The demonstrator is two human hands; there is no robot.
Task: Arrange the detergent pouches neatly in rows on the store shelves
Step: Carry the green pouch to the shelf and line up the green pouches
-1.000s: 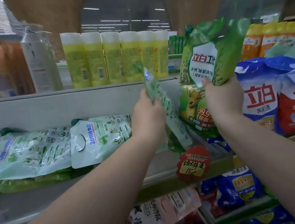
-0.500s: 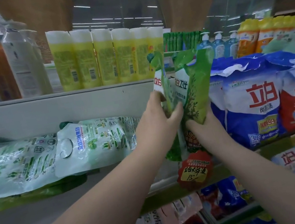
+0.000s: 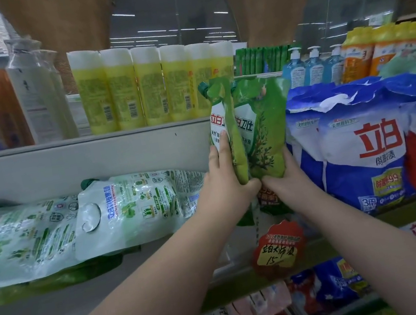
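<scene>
Between two hands at the shelf edge, the left hand (image 3: pixel 226 181) and right hand (image 3: pixel 286 179) press two green pouches (image 3: pixel 258 132) together upright, fingers curled around their lower halves; blue bags (image 3: pixel 360 147) stand just right, flat pale pouches (image 3: pixel 132 206) lie left.

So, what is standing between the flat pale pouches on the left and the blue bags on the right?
In the head view, two upright green pouches stand there, the left hand and right hand gripping them.
</scene>
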